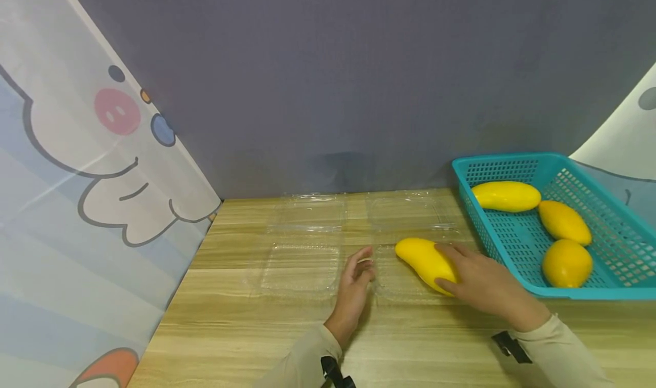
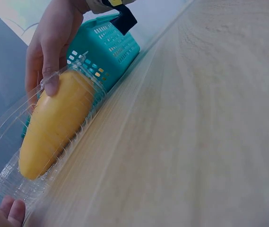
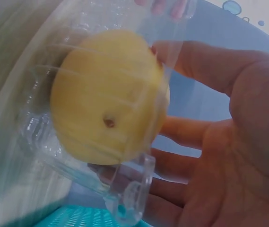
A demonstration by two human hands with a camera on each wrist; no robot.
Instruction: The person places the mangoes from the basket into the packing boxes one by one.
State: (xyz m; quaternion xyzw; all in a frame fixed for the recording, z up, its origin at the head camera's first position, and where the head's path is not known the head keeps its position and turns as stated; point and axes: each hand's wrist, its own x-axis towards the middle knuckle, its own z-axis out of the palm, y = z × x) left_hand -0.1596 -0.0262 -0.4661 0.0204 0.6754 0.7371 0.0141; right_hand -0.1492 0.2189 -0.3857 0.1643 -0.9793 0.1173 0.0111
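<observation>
A long yellow mango (image 1: 422, 260) lies slantwise in the right-hand clear plastic clamshell box (image 1: 392, 280). My right hand (image 1: 482, 282) grips its right end, thumb on the near side and fingers on the far side. In the right wrist view the blunt end of the mango (image 3: 108, 94) with its brown stem spot shows through the box's clear wall. Holding nothing, my left hand (image 1: 353, 291) is at the left edge of that same box, its fingers loosely bent. The left wrist view shows the mango (image 2: 56, 125) low inside the box, right thumb on top.
A second clear clamshell box (image 1: 301, 268) lies opened on the wooden table (image 1: 220, 325), left of my left hand. At the right stands a teal basket (image 1: 484, 240) holding a long yellow mango (image 1: 507, 196) and two rounder yellow fruits (image 1: 566, 262). A grey wall (image 1: 328, 92) rises behind.
</observation>
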